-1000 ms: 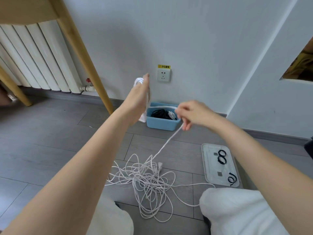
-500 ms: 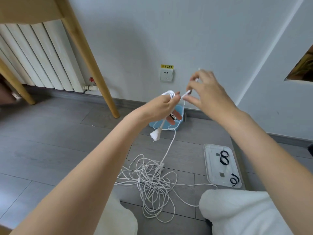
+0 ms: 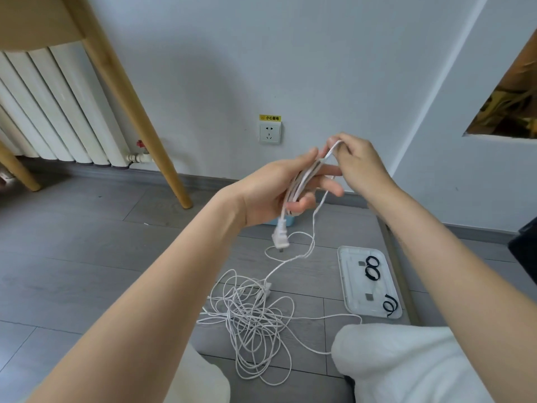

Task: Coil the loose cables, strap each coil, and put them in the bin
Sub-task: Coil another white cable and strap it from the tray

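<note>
A long white cable [image 3: 255,321] lies in a loose tangle on the grey floor between my knees. My left hand [image 3: 279,190] is raised, palm up, with several loops of that cable wound over its fingers; the white plug [image 3: 280,238] dangles below it. My right hand [image 3: 357,164] pinches the cable at the top of the loops, touching the left fingertips. One strand runs down from the hands to the tangle. The blue bin [image 3: 286,221] is almost wholly hidden behind my left hand; only a strip of its base shows.
A white tray [image 3: 348,274] with three black straps lies on the floor to the right. A wooden table leg [image 3: 139,123] slants down at the left, with a radiator [image 3: 49,112] behind it. A wall socket [image 3: 270,132] sits straight ahead. My knees in white fill the bottom.
My right hand swung from low on the cable up to my left hand's fingertips, laying another loop. My left hand turned palm up and lowered, now hiding the bin. The plug hangs free.
</note>
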`<action>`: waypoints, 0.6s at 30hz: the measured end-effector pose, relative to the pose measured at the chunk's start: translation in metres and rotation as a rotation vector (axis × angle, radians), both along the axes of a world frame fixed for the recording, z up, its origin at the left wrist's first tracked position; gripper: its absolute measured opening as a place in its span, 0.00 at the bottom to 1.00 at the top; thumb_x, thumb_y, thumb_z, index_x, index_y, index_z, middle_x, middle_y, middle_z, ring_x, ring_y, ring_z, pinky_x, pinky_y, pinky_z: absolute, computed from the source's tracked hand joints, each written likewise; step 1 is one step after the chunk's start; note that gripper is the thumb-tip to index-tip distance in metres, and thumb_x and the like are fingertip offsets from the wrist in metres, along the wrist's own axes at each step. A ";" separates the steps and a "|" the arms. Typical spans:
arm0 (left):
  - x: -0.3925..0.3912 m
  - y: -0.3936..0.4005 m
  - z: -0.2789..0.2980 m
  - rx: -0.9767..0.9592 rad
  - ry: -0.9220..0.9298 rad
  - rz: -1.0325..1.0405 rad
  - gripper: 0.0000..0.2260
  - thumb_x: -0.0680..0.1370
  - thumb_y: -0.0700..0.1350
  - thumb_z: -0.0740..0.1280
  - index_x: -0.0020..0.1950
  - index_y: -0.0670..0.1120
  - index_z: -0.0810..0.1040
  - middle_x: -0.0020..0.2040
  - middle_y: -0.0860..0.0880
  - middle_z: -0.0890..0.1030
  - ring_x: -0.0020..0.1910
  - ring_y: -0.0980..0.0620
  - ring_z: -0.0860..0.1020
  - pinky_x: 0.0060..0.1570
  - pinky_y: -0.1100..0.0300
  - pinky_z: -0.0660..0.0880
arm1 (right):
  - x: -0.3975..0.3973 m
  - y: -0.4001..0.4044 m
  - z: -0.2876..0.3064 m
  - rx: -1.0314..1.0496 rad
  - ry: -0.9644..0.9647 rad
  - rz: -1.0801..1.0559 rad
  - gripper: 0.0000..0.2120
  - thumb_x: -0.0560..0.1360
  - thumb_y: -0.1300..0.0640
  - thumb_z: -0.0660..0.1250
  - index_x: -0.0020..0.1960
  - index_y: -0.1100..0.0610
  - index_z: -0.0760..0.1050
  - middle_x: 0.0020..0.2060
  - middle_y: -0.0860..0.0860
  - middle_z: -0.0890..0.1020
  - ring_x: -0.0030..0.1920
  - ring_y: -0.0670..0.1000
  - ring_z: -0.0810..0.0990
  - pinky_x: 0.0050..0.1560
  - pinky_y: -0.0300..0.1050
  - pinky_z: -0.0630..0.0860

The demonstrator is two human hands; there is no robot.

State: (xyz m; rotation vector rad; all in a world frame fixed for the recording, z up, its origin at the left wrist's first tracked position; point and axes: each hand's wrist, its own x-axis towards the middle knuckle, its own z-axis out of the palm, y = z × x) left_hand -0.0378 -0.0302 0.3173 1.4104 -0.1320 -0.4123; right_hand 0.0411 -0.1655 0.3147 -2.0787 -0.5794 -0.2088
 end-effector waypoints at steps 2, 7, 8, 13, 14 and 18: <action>-0.002 0.002 0.000 -0.032 0.023 -0.045 0.20 0.80 0.55 0.53 0.61 0.43 0.73 0.43 0.50 0.82 0.22 0.58 0.68 0.22 0.69 0.61 | -0.003 0.000 -0.006 -0.020 0.113 0.101 0.16 0.80 0.62 0.53 0.36 0.53 0.69 0.32 0.47 0.74 0.39 0.49 0.72 0.43 0.41 0.68; 0.001 0.007 -0.004 -0.062 0.037 -0.029 0.18 0.83 0.50 0.50 0.53 0.40 0.73 0.28 0.56 0.66 0.18 0.63 0.58 0.22 0.68 0.52 | -0.003 -0.004 -0.016 0.032 0.241 0.075 0.18 0.80 0.60 0.53 0.33 0.52 0.67 0.27 0.50 0.66 0.25 0.46 0.65 0.27 0.36 0.63; 0.001 0.005 -0.002 -0.155 0.040 -0.055 0.18 0.82 0.50 0.49 0.53 0.41 0.74 0.28 0.56 0.65 0.17 0.64 0.59 0.21 0.69 0.53 | -0.002 -0.002 -0.018 -0.021 0.202 0.054 0.17 0.80 0.61 0.54 0.33 0.50 0.67 0.28 0.49 0.68 0.30 0.48 0.67 0.31 0.39 0.63; 0.000 -0.003 0.007 -0.500 -0.007 0.014 0.19 0.79 0.49 0.54 0.64 0.40 0.69 0.49 0.50 0.83 0.28 0.59 0.75 0.26 0.72 0.69 | -0.036 0.019 -0.028 -0.548 0.236 0.275 0.20 0.78 0.68 0.55 0.36 0.47 0.57 0.37 0.48 0.67 0.41 0.51 0.67 0.37 0.31 0.63; 0.001 -0.001 0.009 -0.535 -0.026 0.073 0.18 0.81 0.48 0.53 0.66 0.41 0.67 0.55 0.49 0.81 0.34 0.56 0.79 0.30 0.70 0.74 | -0.040 0.022 -0.031 -0.579 0.207 0.324 0.19 0.78 0.67 0.56 0.34 0.49 0.57 0.35 0.47 0.67 0.41 0.51 0.68 0.38 0.30 0.64; 0.008 0.018 0.004 -0.269 -0.073 0.397 0.10 0.83 0.49 0.54 0.59 0.47 0.69 0.66 0.51 0.74 0.55 0.47 0.79 0.64 0.54 0.72 | -0.039 0.021 -0.026 -0.594 0.001 0.338 0.17 0.78 0.54 0.58 0.32 0.55 0.64 0.30 0.52 0.73 0.32 0.51 0.69 0.38 0.47 0.68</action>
